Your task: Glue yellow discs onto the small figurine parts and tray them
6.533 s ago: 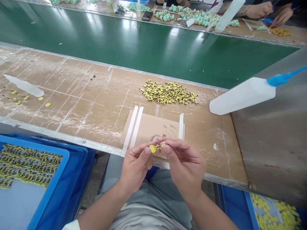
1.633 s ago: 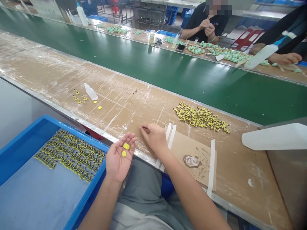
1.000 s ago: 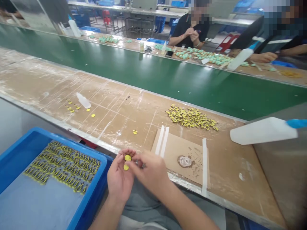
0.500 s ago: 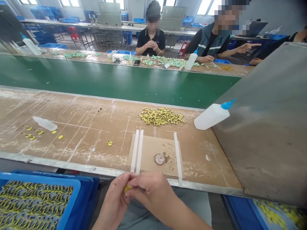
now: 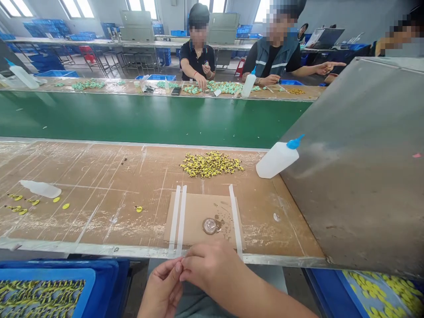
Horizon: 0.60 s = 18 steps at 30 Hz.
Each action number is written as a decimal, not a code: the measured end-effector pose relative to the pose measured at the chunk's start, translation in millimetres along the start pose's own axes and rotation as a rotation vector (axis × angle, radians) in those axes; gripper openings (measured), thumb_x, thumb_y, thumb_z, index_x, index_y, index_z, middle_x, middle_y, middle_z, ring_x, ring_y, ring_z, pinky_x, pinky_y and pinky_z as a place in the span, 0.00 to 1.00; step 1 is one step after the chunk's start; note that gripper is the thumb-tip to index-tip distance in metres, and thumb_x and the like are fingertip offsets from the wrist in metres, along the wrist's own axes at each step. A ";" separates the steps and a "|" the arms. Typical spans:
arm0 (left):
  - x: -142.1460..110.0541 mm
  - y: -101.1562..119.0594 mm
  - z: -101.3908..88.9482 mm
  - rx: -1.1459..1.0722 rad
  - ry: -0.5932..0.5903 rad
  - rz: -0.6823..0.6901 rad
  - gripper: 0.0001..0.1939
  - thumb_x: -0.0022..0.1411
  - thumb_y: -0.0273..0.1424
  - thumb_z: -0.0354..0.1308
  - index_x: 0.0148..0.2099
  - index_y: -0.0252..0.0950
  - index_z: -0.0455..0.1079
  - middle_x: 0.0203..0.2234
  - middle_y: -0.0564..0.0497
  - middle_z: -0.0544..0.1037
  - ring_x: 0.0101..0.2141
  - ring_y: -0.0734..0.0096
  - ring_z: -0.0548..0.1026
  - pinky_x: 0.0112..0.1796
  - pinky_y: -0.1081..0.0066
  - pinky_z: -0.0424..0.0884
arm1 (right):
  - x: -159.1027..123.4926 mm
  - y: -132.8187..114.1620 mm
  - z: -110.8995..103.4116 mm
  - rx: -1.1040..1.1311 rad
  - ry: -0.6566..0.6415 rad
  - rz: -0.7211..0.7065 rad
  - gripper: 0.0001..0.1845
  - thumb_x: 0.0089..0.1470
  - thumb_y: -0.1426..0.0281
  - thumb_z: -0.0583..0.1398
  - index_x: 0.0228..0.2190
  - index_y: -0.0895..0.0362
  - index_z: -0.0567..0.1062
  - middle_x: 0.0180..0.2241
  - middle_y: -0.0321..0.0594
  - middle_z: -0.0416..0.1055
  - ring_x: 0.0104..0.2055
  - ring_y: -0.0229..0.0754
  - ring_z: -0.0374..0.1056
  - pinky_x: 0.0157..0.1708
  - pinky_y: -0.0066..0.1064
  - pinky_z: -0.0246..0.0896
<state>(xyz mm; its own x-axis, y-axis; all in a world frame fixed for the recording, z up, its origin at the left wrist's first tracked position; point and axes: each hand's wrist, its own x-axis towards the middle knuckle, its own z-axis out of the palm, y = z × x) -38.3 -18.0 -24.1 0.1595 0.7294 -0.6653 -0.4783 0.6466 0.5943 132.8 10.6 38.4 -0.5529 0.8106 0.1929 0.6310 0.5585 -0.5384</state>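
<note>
Yellow-black parts (image 5: pixel 211 164) heaped on cardboard bench (image 5: pixel 99 221) beside green conveyor belt (image 5: pixel 132 119).

Bright, even daylight comes from the windows (image 5: pixel 217 6) at the far end of the hall, leaving only faint, soft shadows on the counter (image 5: pixel 99 176) and a dull sheen on the steel panel (image 5: pixel 357 176), while the wide lens bows the frame's edges and the hands (image 5: pixel 212 269) look slightly soft.

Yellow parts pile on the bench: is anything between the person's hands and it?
Only a flat cardboard sheet with white strips lies between the left hand, the right hand and the yellow parts pile; nothing upright blocks the way.
</note>
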 end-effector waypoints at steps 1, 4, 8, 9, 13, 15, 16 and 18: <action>3.2 -3.0 0.1 -0.033 0.002 0.004 0.20 0.38 0.41 0.77 0.29 0.32 0.79 0.14 0.57 0.67 0.14 0.90 0.49 0.17 0.80 0.45 | -1.9 0.3 2.7 -0.029 0.037 -0.016 0.10 0.60 0.65 0.62 0.31 0.57 0.79 0.27 0.40 0.77 0.28 0.38 0.72 0.30 0.26 0.61; 7.5 -5.9 1.1 -0.070 -0.063 0.000 0.18 0.40 0.40 0.76 0.29 0.32 0.79 0.13 0.58 0.66 0.13 0.90 0.49 0.16 0.82 0.48 | -6.8 3.1 1.3 -0.022 0.104 -0.040 0.09 0.62 0.66 0.60 0.34 0.57 0.79 0.28 0.40 0.77 0.30 0.38 0.72 0.32 0.27 0.62; 3.1 -6.5 0.0 -0.105 -0.227 -0.076 0.16 0.46 0.43 0.73 0.29 0.34 0.79 0.12 0.59 0.64 0.12 0.92 0.45 0.15 0.83 0.47 | -9.8 12.4 -14.5 0.247 0.075 -0.047 0.11 0.59 0.61 0.63 0.41 0.52 0.79 0.37 0.37 0.76 0.31 0.33 0.70 0.34 0.24 0.63; 2.0 -7.7 -0.6 -0.118 -0.285 -0.105 0.16 0.46 0.44 0.73 0.28 0.35 0.79 0.11 0.59 0.64 0.12 0.92 0.44 0.14 0.83 0.47 | -9.9 14.9 -17.7 0.339 0.063 -0.054 0.12 0.58 0.61 0.64 0.41 0.52 0.80 0.40 0.37 0.76 0.31 0.31 0.69 0.34 0.22 0.63; 2.4 -15.7 -0.2 -0.135 -0.402 -0.150 0.17 0.44 0.44 0.73 0.32 0.39 0.81 0.13 0.58 0.67 0.11 0.93 0.44 0.14 0.83 0.47 | -9.1 22.1 -22.9 0.529 0.043 -0.106 0.11 0.55 0.64 0.67 0.41 0.53 0.81 0.44 0.39 0.75 0.31 0.30 0.68 0.34 0.20 0.63; 2.8 -18.7 1.9 -0.130 -0.379 -0.125 0.18 0.43 0.44 0.74 0.34 0.39 0.81 0.13 0.58 0.67 0.11 0.93 0.44 0.14 0.83 0.47 | -9.4 23.5 -24.0 0.511 0.028 -0.135 0.11 0.57 0.65 0.66 0.42 0.53 0.80 0.44 0.40 0.75 0.33 0.31 0.69 0.37 0.21 0.64; 2.5 -19.5 3.2 -0.128 -0.362 -0.110 0.18 0.42 0.44 0.74 0.34 0.38 0.81 0.12 0.59 0.66 0.11 0.93 0.43 0.14 0.83 0.47 | -9.9 23.6 -25.0 0.486 0.015 -0.142 0.11 0.58 0.65 0.64 0.43 0.53 0.79 0.45 0.40 0.75 0.34 0.32 0.70 0.38 0.22 0.64; 0.9 -19.1 5.6 -0.120 -0.314 -0.076 0.18 0.41 0.44 0.75 0.32 0.38 0.81 0.12 0.59 0.65 0.12 0.92 0.44 0.15 0.82 0.47 | -10.9 23.3 -27.7 0.414 -0.010 -0.150 0.11 0.61 0.64 0.62 0.44 0.53 0.78 0.47 0.39 0.75 0.35 0.32 0.71 0.39 0.22 0.64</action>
<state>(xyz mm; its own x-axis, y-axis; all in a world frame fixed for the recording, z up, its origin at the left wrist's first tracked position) -24.2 -28.5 -33.6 0.4480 0.7252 -0.5228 -0.5501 0.6846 0.4783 168.6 19.6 46.5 -0.6285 0.7230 0.2866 0.2735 0.5504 -0.7888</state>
